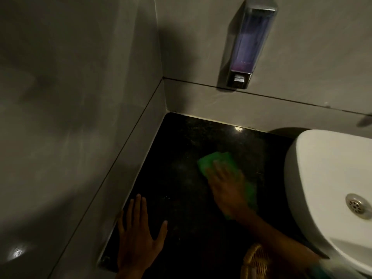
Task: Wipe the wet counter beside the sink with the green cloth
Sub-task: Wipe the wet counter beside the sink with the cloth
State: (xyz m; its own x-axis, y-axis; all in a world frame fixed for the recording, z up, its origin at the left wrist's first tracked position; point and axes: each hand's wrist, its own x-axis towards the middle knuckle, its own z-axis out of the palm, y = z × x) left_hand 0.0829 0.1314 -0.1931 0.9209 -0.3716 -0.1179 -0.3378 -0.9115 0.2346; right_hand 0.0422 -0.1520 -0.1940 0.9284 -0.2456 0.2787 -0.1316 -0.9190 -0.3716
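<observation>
Head view, looking down into a dim corner where a black speckled stone counter (181, 150) meets two grey tiled walls. Taking the white ceramic sink (322, 178) as the landmark: the counter lies directly to its left, running back to the wall corner. The green cloth (217, 158) lies flat on that counter, just left of the sink's rounded outer wall and apart from it by a narrow strip of dark stone. The right hand (227, 190) presses down on the cloth with fingers spread flat over it, palm down; green shows beyond the fingertips and along the side of the hand nearest the sink. The hand and cloth are blurred. The right forearm runs back toward the camera past the sink's near rim.

Farther left of the sink, at the counter's left edge against the side wall, the left hand (138, 234) rests flat on the stone, palm down, fingers wide and thumb splayed toward the sink; it holds nothing.

Inside the sink a metal drain (357, 205) shows. On the back wall above and left of the sink hangs a clear soap dispenser (249, 43) with a little purple liquid at its bottom. Just left of the sink's near rim, at the lower edge, sits part of a woven wicker basket (255, 262).
</observation>
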